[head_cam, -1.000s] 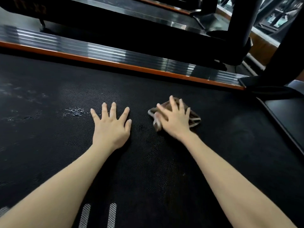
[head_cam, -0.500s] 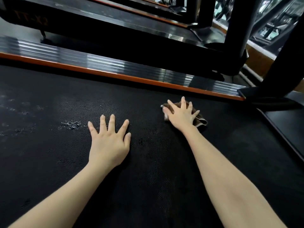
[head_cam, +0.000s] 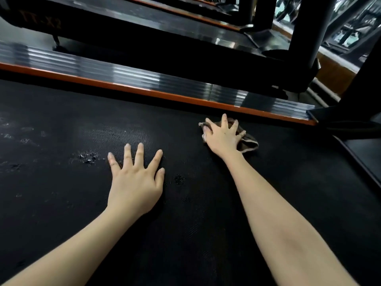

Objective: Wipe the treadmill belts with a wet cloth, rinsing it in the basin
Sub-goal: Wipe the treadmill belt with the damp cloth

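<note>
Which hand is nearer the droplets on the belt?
Left. The left hand lies flat just right of the droplets; the right hand presses the cloth farther right.

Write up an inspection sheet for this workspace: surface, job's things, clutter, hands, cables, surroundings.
Surface: black textured belt; a patch of droplets left of the left hand, with fainter marks further left.
Job's things: brown cloth, bunched on the belt close to the side rail; basin not in view.
Clutter: nothing seen.
Hands: left hand rests flat on the belt, fingers spread; right hand presses the cloth with spread fingers.
Cables: nothing seen.
Surroundings: ribbed side rail with an orange edge; second treadmill beyond it; black upright at upper right.
</note>
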